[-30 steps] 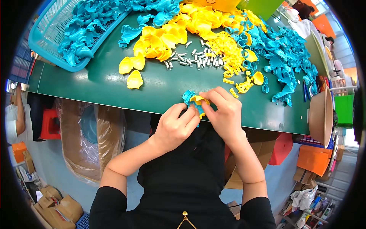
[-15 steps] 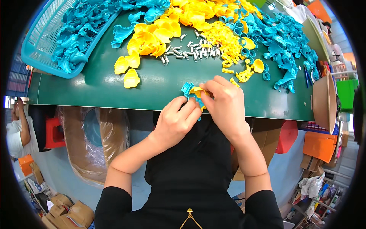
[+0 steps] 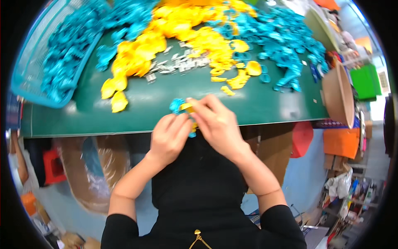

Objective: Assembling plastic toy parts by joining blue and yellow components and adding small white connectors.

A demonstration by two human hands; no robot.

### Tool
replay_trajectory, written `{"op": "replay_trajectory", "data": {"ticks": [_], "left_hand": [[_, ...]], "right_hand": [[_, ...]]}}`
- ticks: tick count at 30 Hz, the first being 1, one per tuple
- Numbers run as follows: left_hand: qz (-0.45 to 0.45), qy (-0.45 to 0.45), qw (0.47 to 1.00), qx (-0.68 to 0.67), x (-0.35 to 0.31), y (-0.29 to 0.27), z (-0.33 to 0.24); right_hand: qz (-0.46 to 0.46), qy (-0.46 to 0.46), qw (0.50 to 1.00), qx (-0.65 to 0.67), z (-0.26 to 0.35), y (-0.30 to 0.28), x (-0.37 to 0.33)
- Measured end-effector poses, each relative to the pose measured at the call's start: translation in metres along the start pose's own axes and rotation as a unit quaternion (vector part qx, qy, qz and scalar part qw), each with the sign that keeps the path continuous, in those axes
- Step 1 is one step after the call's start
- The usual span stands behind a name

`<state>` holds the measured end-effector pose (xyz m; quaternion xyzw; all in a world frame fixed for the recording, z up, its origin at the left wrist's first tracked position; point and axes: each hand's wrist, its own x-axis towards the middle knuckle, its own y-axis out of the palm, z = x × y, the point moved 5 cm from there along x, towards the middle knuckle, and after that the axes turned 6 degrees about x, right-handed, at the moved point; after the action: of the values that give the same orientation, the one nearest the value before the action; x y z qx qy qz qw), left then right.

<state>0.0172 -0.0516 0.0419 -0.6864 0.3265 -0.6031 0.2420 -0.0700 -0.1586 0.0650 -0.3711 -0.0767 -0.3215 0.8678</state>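
Note:
At the near edge of the green table [image 3: 141, 120], both my hands meet over one small assembly. My left hand [image 3: 168, 137] is closed on a teal plastic part [image 3: 177, 105], its fingers bent around the lower side. My right hand [image 3: 217, 122] pinches a small yellow plastic piece [image 3: 187, 108] against that teal part. A bit of yellow and teal also shows below the fingertips; how the pieces fit is hidden by my fingers. Farther in lie a heap of small yellow pieces [image 3: 211, 45], yellow shell parts [image 3: 139, 52] and small metal springs [image 3: 182, 62].
A teal basket [image 3: 25, 83] full of teal parts stands at the left. More teal parts [image 3: 286, 45] are piled at the right, near a tan basin [image 3: 338, 95] by the table's end. Under the table at the left is a plastic-lined box [image 3: 74, 178].
The whole view has shifted and blurred, so the table contents appear farther left. My hands keep the same grip on the teal part and yellow piece.

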Motion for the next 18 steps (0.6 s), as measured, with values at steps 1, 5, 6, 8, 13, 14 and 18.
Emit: {"op": "replay_trajectory", "data": {"ticks": [1,5,6,8,13,14,18], "left_hand": [[-0.035,-0.021,0.999,-0.01,-0.008,0.003,0.001],[-0.073,-0.317,0.835,-0.443,-0.018,-0.004,-0.005],[-0.019,-0.431,0.673,-0.601,-0.013,0.0,-0.015],[0.218,-0.369,0.376,-0.822,-0.025,0.03,-0.03],[0.226,-0.383,0.13,-0.886,-0.028,0.048,-0.054],[0.213,-0.38,0.172,-0.884,-0.025,0.05,-0.054],[0.197,-0.36,0.233,-0.882,-0.009,0.058,-0.066]], "right_hand": [[-0.011,-0.009,0.999,0.036,-0.006,-0.004,-0.002],[-0.026,-0.013,0.997,0.071,0.0,-0.047,-0.011],[0.001,-0.02,0.998,0.067,0.004,-0.057,-0.017],[0.063,-0.069,0.994,0.055,0.014,-0.061,-0.029],[-0.093,0.052,0.994,-0.037,-0.03,-0.119,-0.036],[-0.256,0.176,0.95,-0.022,-0.057,-0.143,-0.038],[-0.311,0.221,0.88,-0.284,-0.126,-0.175,-0.029]]}}
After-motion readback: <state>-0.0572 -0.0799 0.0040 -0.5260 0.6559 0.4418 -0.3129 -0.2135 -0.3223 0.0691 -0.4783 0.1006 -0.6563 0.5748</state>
